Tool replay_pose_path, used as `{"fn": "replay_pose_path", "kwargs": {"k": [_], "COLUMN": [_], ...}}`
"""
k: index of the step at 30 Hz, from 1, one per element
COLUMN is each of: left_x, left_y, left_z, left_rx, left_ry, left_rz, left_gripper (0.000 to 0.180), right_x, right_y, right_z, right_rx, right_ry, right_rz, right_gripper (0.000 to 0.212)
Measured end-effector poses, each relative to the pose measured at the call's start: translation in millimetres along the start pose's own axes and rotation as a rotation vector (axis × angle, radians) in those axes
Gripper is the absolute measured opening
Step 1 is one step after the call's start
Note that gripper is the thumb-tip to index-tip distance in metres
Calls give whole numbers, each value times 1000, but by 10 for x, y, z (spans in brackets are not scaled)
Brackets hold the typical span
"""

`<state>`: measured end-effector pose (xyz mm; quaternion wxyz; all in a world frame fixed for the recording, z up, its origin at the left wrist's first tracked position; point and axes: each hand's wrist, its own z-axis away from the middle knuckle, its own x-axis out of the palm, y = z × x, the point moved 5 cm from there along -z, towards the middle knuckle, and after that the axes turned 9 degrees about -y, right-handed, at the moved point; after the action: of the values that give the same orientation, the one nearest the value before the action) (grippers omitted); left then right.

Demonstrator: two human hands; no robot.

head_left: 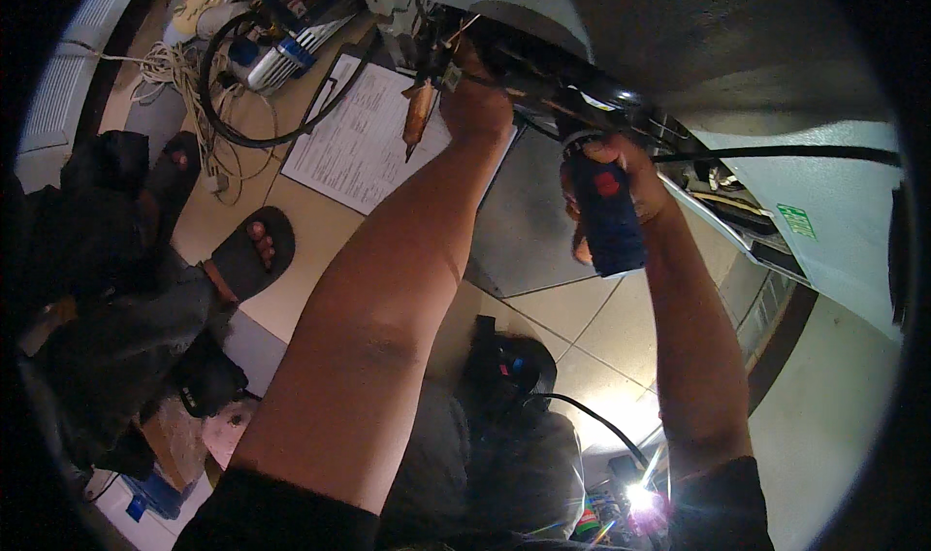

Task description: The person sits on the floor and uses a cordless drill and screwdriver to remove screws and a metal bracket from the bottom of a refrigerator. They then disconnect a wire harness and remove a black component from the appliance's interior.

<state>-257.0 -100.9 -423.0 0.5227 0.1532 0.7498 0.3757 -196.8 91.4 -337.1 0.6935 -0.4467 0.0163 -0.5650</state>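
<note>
My left hand (475,105) reaches into the open lower part of a pale appliance cabinet (824,221), by a black rounded compressor-like part (529,37). Its fingertips are hidden among the pipes there. Just left of that hand, a copper spindle-shaped filter drier (419,116) points down with a thin tip. My right hand (635,178) is wrapped round a dark blue cylinder (603,211) with a red mark. The cylinder's upper end tilts toward the opening; what it meets there is in shadow.
A printed sheet on a clipboard (335,153) lies on the tiles, left of a dark grey mat (533,211). Cord coils (175,66), a black hose (208,76) and a silver-blue tool (286,61) lie far left. Another person's sandalled foot (254,255) is near. A bright lamp (640,498) shines below.
</note>
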Motion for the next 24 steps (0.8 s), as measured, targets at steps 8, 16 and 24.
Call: {"fn": "replay_pose_path", "kwargs": {"k": [8,16,24], "left_x": [5,-152,28], "left_y": [-56,-12,-203], "left_z": [92,37,38], "left_rx": [-260,124,64], "left_ry": [-249,24,-107], "left_rz": [100,1,126], "left_gripper": [80,70,56], "right_x": [3,1084,1258], "right_y": [60,-84,-200], "right_z": [92,1608,1591], "right_rx": [40,75,43], "right_ry": [-31,249,349], "right_rz": [-84,-150,-93], "right_gripper": [37,72,89]}}
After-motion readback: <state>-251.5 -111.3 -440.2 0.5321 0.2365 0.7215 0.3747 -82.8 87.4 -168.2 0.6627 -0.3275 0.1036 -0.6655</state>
